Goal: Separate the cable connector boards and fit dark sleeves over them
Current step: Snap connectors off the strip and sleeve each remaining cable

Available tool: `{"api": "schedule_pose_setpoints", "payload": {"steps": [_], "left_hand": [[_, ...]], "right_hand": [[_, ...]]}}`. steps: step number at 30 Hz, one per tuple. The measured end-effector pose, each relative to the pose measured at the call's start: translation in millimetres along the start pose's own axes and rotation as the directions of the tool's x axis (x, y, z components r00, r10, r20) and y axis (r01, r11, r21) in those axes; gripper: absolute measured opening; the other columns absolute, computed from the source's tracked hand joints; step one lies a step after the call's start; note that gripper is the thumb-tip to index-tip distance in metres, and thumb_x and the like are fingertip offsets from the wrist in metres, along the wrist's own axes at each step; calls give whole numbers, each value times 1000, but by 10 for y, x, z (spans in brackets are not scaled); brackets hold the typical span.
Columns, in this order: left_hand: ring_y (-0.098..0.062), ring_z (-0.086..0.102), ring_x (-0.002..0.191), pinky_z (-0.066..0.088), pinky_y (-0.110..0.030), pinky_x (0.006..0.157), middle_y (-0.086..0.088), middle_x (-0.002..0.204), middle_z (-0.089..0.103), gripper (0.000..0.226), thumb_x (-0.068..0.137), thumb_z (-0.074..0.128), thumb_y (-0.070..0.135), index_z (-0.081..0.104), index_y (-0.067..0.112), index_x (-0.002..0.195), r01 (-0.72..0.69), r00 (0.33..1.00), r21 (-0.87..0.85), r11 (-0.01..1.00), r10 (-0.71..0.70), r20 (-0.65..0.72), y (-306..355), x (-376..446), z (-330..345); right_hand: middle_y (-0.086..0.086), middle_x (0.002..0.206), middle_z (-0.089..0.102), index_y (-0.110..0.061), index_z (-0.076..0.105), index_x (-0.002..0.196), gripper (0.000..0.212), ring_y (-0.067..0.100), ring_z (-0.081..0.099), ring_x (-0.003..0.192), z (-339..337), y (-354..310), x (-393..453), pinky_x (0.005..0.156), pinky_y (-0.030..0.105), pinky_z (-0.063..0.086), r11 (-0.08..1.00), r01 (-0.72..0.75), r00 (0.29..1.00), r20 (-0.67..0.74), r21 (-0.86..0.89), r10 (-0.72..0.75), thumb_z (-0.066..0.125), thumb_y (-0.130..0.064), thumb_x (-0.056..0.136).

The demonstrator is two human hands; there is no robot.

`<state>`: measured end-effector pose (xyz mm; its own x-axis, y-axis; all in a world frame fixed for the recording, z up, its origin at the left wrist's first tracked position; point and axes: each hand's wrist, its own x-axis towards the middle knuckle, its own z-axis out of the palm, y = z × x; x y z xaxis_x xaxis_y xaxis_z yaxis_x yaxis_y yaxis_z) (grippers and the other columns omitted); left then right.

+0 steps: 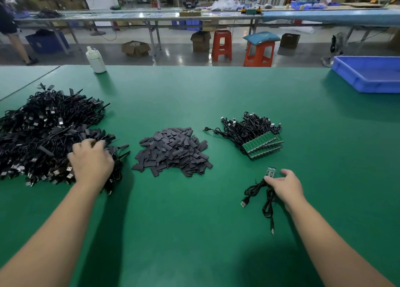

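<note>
- Right now, from the head view, the heap of dark sleeves [173, 151] sits mid-way across the green table [194, 232]; everything else is placed against it.
- Left of the sleeves lies a big tangled pile of black cables [43, 135], many ending in USB plugs, some with dark sleeves already over their ends.
- The left hand [92, 162] rests on that pile's near right edge, just beside the sleeve heap, palm down, fingers curled into the cables; whether it actually grips one I cannot tell.
- Right of the sleeves, a little farther back, is a bundle of cables whose green connector boards [263, 145] are still joined in strips, stacked and fanned toward the near side.
- Nearer than that bundle and to the right of the sleeves, the right hand [285, 184] holds a single cable [267, 200], thumb and fingers pinching it just behind its small green board [270, 171], which points away from the person.
- That cable's loops and USB plug [244, 203] lie on the mat below the hand.
- Far behind the sleeves to the left stands a white bottle [96, 59] at the table's back edge.
- Far right of the sleeves, a blue tray [365, 75] sits at the back corner.
</note>
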<state>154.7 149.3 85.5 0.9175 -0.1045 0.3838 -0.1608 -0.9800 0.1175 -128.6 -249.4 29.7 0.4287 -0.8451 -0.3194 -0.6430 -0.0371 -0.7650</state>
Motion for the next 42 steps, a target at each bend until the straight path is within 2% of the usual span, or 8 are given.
{"api": "schedule_pose_setpoints", "payload": {"steps": [3, 8, 14, 20, 25, 30, 35, 42], "left_hand": [[-38, 48, 113, 41, -49, 92, -20, 124, 60, 31, 86, 64, 14, 69, 9, 116, -183, 983, -100, 978, 181, -26, 413, -201, 62], [-23, 51, 112, 44, -41, 100, -5, 122, 63, 30, 90, 58, 16, 69, 17, 118, -312, 917, -397, 863, 383, 111, 1226, -802, 197], [-17, 49, 118, 42, -38, 104, 2, 128, 59, 33, 96, 50, 23, 61, 24, 127, -364, 687, -610, 703, 646, 334, 1945, -1583, 298], [-11, 60, 110, 42, -24, 99, 4, 124, 65, 49, 97, 55, 34, 46, 22, 144, 97, 784, -779, 620, 434, 443, 2261, -1563, 136], [-2, 54, 65, 36, -15, 59, 11, 68, 60, 28, 94, 56, 33, 66, 27, 119, 23, 826, -759, 651, 415, 382, 2353, -1487, 3], [-17, 61, 84, 43, -25, 71, 1, 92, 71, 28, 95, 54, 31, 66, 22, 118, 27, 808, -741, 670, 422, 411, 2369, -1511, -40], [-17, 50, 62, 39, -28, 59, 2, 70, 62, 15, 93, 52, 25, 65, 20, 88, 15, 799, -728, 686, 429, 421, 2376, -1551, -53], [-10, 44, 51, 33, -26, 50, 5, 59, 58, 14, 90, 56, 30, 60, 26, 78, 40, 836, -726, 686, 375, 400, 2395, -1607, -69]], "right_hand": [[8, 119, 65, -12, 63, 118, 39, 26, 55, 95, 102, -55, 64, 81, 36, 43, 998, -51, 999, -17, 37, 51, 73, -34, 87], [9, 130, 61, -14, 53, 136, 60, 33, 58, 114, 160, -141, 130, 85, 37, 46, 978, -109, 989, -117, -180, 89, 69, -45, 87], [3, 103, 67, -17, 66, 114, 30, 28, 60, 98, 254, -252, 130, 93, 38, 46, 980, -63, 997, -58, -186, 54, 73, -27, 86], [-9, 69, 69, -18, 73, 91, 8, -4, 60, 58, 370, -416, -255, 57, 14, 40, 926, 377, 916, 154, -23, -370, 72, -25, 89], [-4, 74, 74, -22, 71, 92, 10, 2, 68, 62, 386, -537, -510, 69, 21, 52, 874, 485, 847, 242, 13, -474, 64, -15, 93], [-11, 73, 69, -25, 70, 89, 7, 0, 61, 68, 363, -551, -545, 60, 12, 43, 860, 501, 863, 138, -100, -486, 64, -22, 91], [-14, 73, 66, -24, 71, 91, 5, -8, 58, 61, 367, -523, -561, 56, 4, 40, 856, 512, 855, 151, -80, -497, 67, -23, 89], [-10, 74, 69, -21, 78, 93, 13, 10, 64, 75, 352, -531, -567, 67, 23, 46, 833, 532, 846, 131, -153, -516, 67, -26, 90]]}}
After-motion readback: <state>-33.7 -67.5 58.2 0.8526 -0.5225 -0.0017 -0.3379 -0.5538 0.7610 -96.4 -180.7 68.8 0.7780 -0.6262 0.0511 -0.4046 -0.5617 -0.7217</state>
